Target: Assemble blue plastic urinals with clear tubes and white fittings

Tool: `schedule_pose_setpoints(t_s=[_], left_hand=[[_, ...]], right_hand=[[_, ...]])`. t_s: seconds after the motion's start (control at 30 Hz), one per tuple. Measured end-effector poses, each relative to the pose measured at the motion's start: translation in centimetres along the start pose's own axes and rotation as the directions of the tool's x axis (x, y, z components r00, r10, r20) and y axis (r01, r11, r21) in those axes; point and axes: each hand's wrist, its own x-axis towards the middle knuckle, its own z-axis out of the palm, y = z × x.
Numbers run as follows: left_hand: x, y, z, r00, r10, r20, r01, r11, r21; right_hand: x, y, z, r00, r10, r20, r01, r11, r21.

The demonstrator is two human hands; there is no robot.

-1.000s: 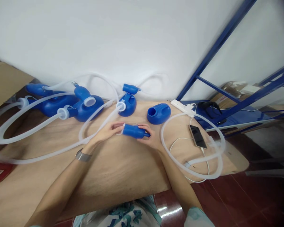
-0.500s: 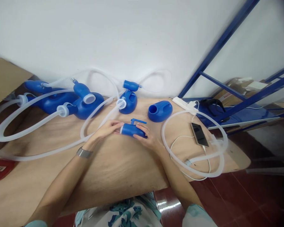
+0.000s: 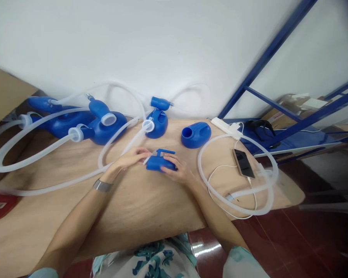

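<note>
My right hand [image 3: 178, 170] wraps round a short hollow blue plastic piece [image 3: 159, 163], lying on its side just above the table. A thin blue strap [image 3: 166, 151] stands up from its far side. At its left end, a white plastic ring [image 3: 147, 160] sits tilted against the rim, pinched by the fingers of my left hand [image 3: 136, 157]. Whether the ring is seated cannot be told. Behind my right hand rests a blue urinal bottle [image 3: 197, 135] with an open mouth. Another blue bottle [image 3: 159, 125], fitted with a white cap [image 3: 148, 126], stands farther left.
Blue bottles [image 3: 110, 129] with clear hoses [image 3: 60, 187] crowd the table's left side. A coiled hose [image 3: 201, 175], a phone [image 3: 243, 163] and a power strip [image 3: 224, 127] lie at right. A cardboard box [image 3: 8, 92] and blue metal rack [image 3: 263, 61] flank the table.
The blue piece has turned slightly and shifted a little to the left and nearer. The white ring now tilts at its end, and the strap lies flatter along it.
</note>
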Motion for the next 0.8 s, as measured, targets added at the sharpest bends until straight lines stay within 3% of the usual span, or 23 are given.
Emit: schedule_pose_setpoints(t_s=[0.17, 0.33, 0.47, 0.6, 0.7, 0.8], left_hand=[[0.0, -0.1, 0.2, 0.999, 0.014, -0.032, -0.015, 0.999, -0.028], [0.3, -0.7, 1.4, 0.991, 0.116, -0.066, -0.116, 0.993, -0.006], [1.1, -1.9, 3.3, 0.961, 0.225, -0.162, -0.232, 0.973, -0.021], [1.7, -2.9, 4.4, 0.958, 0.190, -0.217, -0.228, 0.959, -0.166], [1.9, -3.3, 4.5, 0.969, 0.120, -0.215, -0.182, 0.936, -0.300], [2.1, -3.3, 4.4, 0.969, 0.070, -0.238, -0.151, 0.927, -0.344]], right_hand=[[0.5, 0.0, 0.0, 0.993, -0.037, -0.108, 0.032, 0.998, -0.046], [-0.1, 0.1, 0.6, 0.996, -0.041, -0.081, 0.046, 0.998, 0.050], [-0.7, -0.7, 1.7, 0.998, 0.002, -0.067, -0.001, 1.000, 0.013], [-0.9, -1.3, 2.4, 0.997, -0.013, -0.079, 0.006, 0.996, -0.085], [-1.0, -1.1, 2.5, 0.999, -0.026, -0.024, 0.022, 0.992, -0.127], [-0.9, -0.9, 2.5, 0.999, -0.001, -0.043, -0.005, 0.991, -0.134]])
